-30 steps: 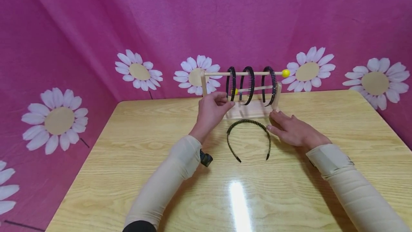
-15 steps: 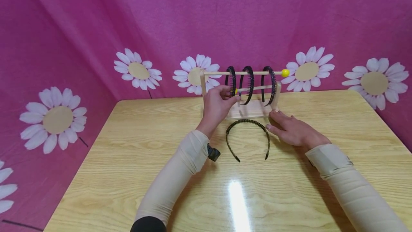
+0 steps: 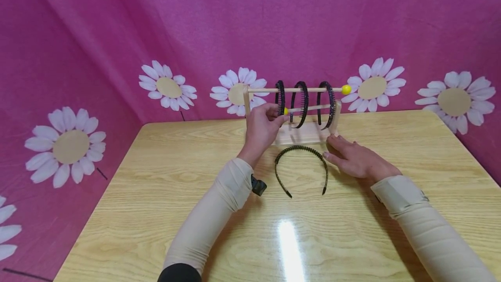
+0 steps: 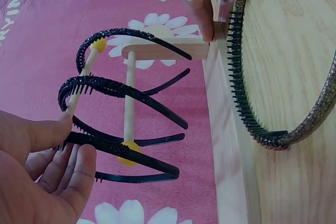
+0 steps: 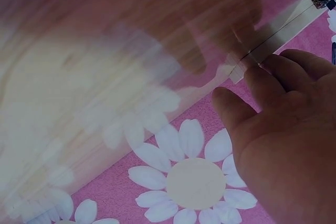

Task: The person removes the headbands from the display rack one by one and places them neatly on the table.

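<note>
Higher than a second ago, the left hand [image 3: 260, 129] pinches the leftmost headband [image 3: 281, 96], apparently adjusting it; the right hand [image 3: 359, 158], outstretched, gripping nothing, touches the rack [image 3: 299, 135]

Three black arched headbands [image 3: 306, 103], one dark-gold headband [image 3: 299, 147], one pale wooden rack [image 3: 299, 135], two round rods [image 3: 314, 90], two yellow balls [image 3: 346, 90] and two bare hands [image 3: 261, 130] appear. The head view shows six white-petalled daisies [image 3: 372, 87].

Magenta fabric [image 3: 250, 21] printed with 6 visible white daisies [image 3: 71, 146], 1 cut off at far left, lines the space behind a pale wood-grain counter [image 3: 137, 212], its glossy surface catching 1 bright streak of light [image 3: 291, 251].
</note>
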`<action>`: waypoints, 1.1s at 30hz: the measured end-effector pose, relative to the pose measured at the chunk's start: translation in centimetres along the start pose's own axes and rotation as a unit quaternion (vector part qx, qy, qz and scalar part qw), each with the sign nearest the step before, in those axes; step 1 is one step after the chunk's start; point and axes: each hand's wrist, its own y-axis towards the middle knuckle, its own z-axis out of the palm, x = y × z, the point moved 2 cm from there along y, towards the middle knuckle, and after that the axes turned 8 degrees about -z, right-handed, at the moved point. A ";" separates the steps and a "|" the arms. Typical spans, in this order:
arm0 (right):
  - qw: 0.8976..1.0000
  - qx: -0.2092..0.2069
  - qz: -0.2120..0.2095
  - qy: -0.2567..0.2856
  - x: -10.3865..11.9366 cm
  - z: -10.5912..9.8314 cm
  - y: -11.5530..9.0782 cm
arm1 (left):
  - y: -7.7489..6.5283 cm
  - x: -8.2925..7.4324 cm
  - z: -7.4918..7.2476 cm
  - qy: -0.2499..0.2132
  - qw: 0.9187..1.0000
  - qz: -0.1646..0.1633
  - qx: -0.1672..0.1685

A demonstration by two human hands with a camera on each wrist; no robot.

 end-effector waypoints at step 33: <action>1.000 -0.001 -0.001 -0.006 -0.1 0.1 0.1 | 1.1 -3.8 -3.3 0.020 0.996 0.063 -0.061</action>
